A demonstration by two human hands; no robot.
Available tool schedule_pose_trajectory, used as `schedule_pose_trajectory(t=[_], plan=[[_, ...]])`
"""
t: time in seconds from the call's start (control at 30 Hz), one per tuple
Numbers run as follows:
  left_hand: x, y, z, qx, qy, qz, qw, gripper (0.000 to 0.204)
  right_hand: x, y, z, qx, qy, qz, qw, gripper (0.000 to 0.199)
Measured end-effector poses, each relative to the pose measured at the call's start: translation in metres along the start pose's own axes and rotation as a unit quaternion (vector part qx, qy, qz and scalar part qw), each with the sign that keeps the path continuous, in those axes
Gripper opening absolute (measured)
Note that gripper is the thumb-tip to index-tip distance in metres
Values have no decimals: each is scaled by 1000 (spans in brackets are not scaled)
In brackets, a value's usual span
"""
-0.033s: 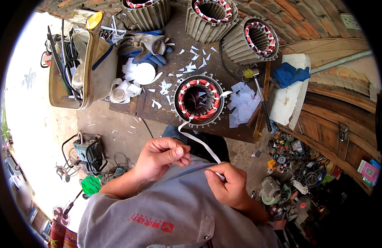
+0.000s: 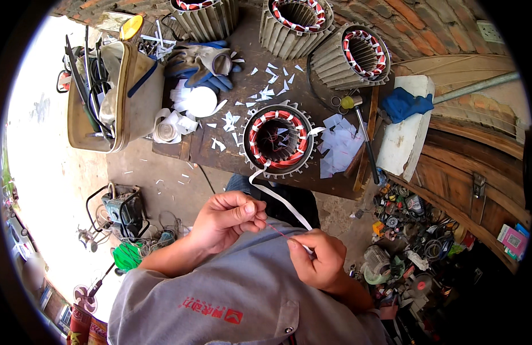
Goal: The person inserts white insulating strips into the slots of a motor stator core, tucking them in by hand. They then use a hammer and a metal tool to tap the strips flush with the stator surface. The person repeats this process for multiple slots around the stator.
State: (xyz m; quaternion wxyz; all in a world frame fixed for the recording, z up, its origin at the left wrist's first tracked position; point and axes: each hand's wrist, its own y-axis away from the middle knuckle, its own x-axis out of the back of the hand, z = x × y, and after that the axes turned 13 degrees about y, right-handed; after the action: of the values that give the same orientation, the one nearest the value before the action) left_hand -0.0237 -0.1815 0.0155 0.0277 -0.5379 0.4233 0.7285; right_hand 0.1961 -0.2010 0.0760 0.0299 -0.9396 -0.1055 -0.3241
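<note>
My left hand [image 2: 234,217] is closed in a pinch, with one end of a thin red wire [image 2: 276,230] at its fingertips. That wire runs across to my right hand [image 2: 318,256], which is closed on it and on a white tape [image 2: 286,204]. From my right hand the tape loops up to the motor stator [image 2: 305,161] on the bench. The stator stands upright, its ring of red windings [image 2: 253,138] bound with white lacing. Loose red wires and a white scrap show inside its bore. What lies within my right palm is hidden.
Three more stators [image 2: 349,63] stand along the bench's back. White paper scraps [image 2: 341,144], gloves [image 2: 203,63], a tape roll [image 2: 165,131] and a hammer [image 2: 364,132] lie about. A tool bucket [image 2: 142,103] stands left; a foam block [image 2: 407,144] and parts pile [image 2: 404,230] are right.
My right hand has shifted very slightly right and down, and the red wire between my hands shows more plainly. My left hand keeps its pinch.
</note>
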Motion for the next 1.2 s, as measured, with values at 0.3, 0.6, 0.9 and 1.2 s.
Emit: schedule_pose_trajectory(t=[0.3, 0.6, 0.9, 1.2], plan=[[-6, -48, -6, -178, -538, -247, 786, 80, 18, -14, 11, -240, -310, 26, 920, 6], [-3, -32, 5, -198, -735, -189, 620, 30, 22, -63, 69, -428, -301, -60, 850, 15], [-4, -28, 6, -228, -710, -141, 651, 33, 0, -72, 80, -350, -168, -100, 916, 16], [-31, -70, 61, -287, -730, -78, 616, 19, -15, -68, 69, 74, 175, -37, 981, 12]])
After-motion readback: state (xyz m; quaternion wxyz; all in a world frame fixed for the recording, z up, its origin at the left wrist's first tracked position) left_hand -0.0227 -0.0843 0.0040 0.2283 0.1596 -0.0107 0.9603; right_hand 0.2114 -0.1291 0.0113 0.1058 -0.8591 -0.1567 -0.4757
